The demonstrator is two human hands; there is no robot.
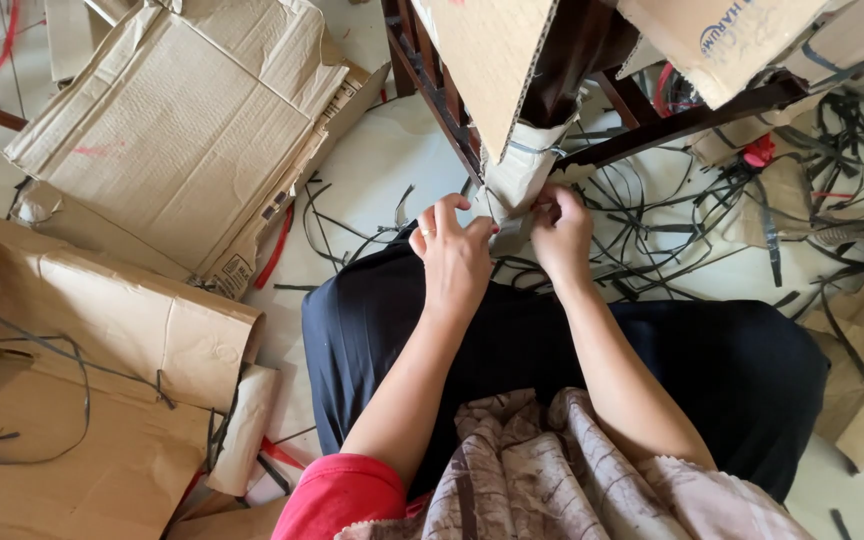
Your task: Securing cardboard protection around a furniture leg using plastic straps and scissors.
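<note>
over my dark skirt [512, 350], my left hand [452, 255] and right hand [562, 230] pinch the paper wrapping [517, 175], still on the chair leg [577, 50] (loose straps [652, 215] already litter the floor).

This looks like an informal packing or unpacking workspace, worked on the pale floor [372, 170]. Flattened brown corrugated cardboard sheets [167, 130] lie about, cut black plastic packing straps [652, 220] tangle beside a dark wooden furniture frame [652, 125].
</note>
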